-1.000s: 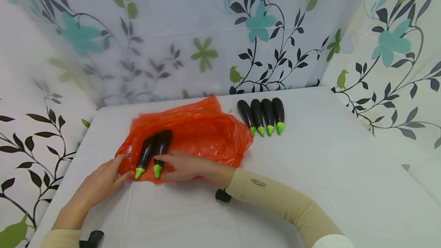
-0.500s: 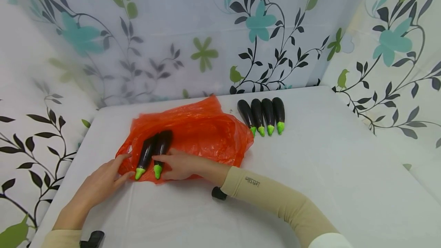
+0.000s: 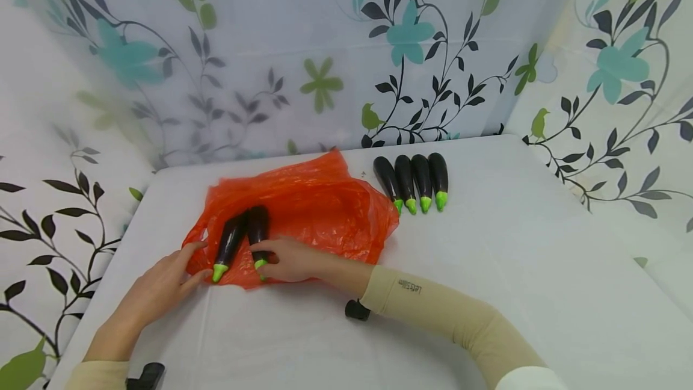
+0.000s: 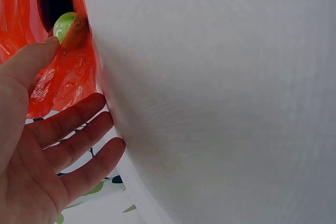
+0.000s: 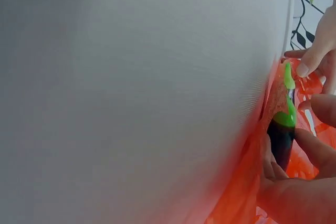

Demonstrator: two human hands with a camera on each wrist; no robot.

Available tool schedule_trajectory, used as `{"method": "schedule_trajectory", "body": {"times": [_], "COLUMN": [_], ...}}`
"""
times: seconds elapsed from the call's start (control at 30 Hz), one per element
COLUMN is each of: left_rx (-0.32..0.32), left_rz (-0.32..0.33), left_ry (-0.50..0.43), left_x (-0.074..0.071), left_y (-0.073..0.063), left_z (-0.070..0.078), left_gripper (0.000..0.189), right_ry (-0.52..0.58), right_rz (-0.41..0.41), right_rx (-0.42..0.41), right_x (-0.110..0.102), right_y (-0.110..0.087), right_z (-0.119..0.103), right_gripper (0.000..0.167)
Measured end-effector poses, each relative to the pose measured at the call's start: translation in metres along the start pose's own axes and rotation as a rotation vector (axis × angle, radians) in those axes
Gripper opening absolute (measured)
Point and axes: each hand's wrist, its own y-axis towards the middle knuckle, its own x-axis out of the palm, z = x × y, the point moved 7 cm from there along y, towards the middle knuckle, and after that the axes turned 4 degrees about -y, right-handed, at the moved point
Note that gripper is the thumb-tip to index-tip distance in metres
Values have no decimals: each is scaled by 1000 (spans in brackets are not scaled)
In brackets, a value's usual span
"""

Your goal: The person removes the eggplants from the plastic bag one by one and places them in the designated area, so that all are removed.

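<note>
In the head view a crumpled orange-red plastic bag lies with its mouth toward me. Two dark eggplants with bright green stem ends are at its opening, the left one apart from both hands. My right hand grips the other eggplant near its green end, fingers and thumb on either side, as the right wrist view also shows on the dark eggplant body. My left hand rests at the bag's left edge, fingers extended. In the left wrist view its thumb touches the bag near a green stem.
Several more eggplants lie side by side behind the bag's right end, stems toward me. The white-covered table ends at a patterned curtain at the back. A black wrist device hangs below the right wrist.
My right hand has closed round the right eggplant's stem end and swung that end slightly to the right, away from the left eggplant. My left hand and the bag look still.
</note>
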Motion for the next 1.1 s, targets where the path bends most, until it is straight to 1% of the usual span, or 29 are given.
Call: {"method": "schedule_trajectory", "body": {"times": [0.17, 0.3, 0.4, 0.47, 0.7, 0.77, 0.93, 1.1], "left_rx": [0, 14, 21, 31, 47, 47, 46, 53], "left_rz": [-8, 1, 10, 15, 27, 23, 27, 29], "left_ry": [-7, -9, -7, -5, 1, 0, 1, 1], "left_x": [0, -1, -2, -2, -1, -1, -1, -1], "left_y": [1, 1, 1, 2, 2, 3, 2, 2], "left_z": [1, 4, 4, 3, 1, 1, 1, 1], "left_gripper": [64, 63, 62, 61, 60, 61, 61, 61], "right_ry": [167, 251, 278, 292, 343, 350, 371, 395], "right_rz": [66, 109, 128, 129, 100, 95, 92, 122], "right_rx": [-22, 3, 23, 19, -59, -78, -70, -74], "right_x": [-10, -20, -25, -27, -32, -35, -44, -59], "right_y": [-9, -21, -30, -36, -58, -64, -81, -98], "right_z": [5, 10, 14, 16, 15, 13, 14, 17], "right_gripper": [44, 36, 31, 30, 29, 29, 31, 38]}}
